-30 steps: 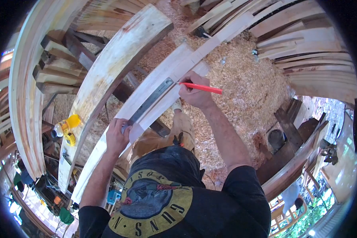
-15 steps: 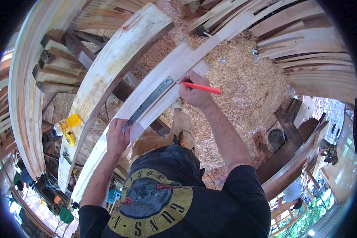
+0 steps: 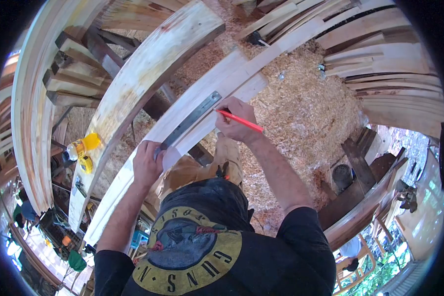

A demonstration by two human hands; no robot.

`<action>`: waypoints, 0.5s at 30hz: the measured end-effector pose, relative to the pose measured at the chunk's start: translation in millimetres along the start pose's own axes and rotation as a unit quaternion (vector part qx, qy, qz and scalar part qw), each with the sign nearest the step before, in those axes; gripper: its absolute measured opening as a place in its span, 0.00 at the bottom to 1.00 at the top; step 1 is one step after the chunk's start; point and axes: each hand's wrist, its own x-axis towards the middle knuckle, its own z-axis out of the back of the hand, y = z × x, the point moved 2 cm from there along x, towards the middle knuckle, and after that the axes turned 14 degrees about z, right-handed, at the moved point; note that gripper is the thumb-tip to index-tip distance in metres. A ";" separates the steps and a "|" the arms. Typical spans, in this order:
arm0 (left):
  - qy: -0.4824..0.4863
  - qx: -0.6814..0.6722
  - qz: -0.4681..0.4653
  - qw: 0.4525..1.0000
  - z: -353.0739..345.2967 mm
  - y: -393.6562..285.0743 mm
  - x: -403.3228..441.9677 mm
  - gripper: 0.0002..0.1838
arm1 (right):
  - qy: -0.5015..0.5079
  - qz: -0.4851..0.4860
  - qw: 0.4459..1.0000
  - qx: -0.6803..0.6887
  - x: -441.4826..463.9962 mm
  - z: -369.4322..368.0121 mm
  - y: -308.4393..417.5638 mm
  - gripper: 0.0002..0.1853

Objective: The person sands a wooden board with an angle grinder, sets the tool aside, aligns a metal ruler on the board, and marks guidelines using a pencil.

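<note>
A long pale board (image 3: 234, 64) runs diagonally in front of me, with a metal ruler (image 3: 195, 118) lying flat along it. At the ruler's near end, my left hand (image 3: 147, 163) is closed around it and rests on the wood; its grip hides that end. My right hand (image 3: 236, 118) pinches a red pencil (image 3: 249, 125). The pencil's tip meets the wood beside the ruler's right edge, not far from its far end.
A thick curved beam (image 3: 153, 64) lies to the left, bearing a yellow-capped bottle (image 3: 76, 149) and a yellow tape measure (image 3: 86, 164). Wood shavings (image 3: 301, 123) cover the floor. Stacked planks (image 3: 399, 98) stand at right. Other people are in the background.
The pencil has moved down and left along the ruler's edge, toward my left hand. My left hand stays on the ruler. The whole view has shifted slightly.
</note>
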 end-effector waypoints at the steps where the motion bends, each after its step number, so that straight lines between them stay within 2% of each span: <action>1: 0.001 -0.001 0.001 1.000 0.1 -0.2 0.1 0.14 | 0.004 -0.007 1.000 0.000 -0.8 -0.3 -0.9 0.11; 6: -0.001 0.002 0.005 1.000 -0.3 0.4 0.5 0.14 | 0.021 -0.029 0.999 0.005 -1.2 0.6 -2.3 0.10; 12: 0.000 -0.004 0.004 1.000 -1.1 1.4 1.4 0.14 | -0.029 -0.004 1.000 -0.004 0.2 -2.8 -1.2 0.12; 15: -0.001 0.000 0.006 1.000 -1.0 0.5 1.5 0.15 | -0.030 -0.023 0.999 -0.009 -0.6 -3.4 -1.5 0.13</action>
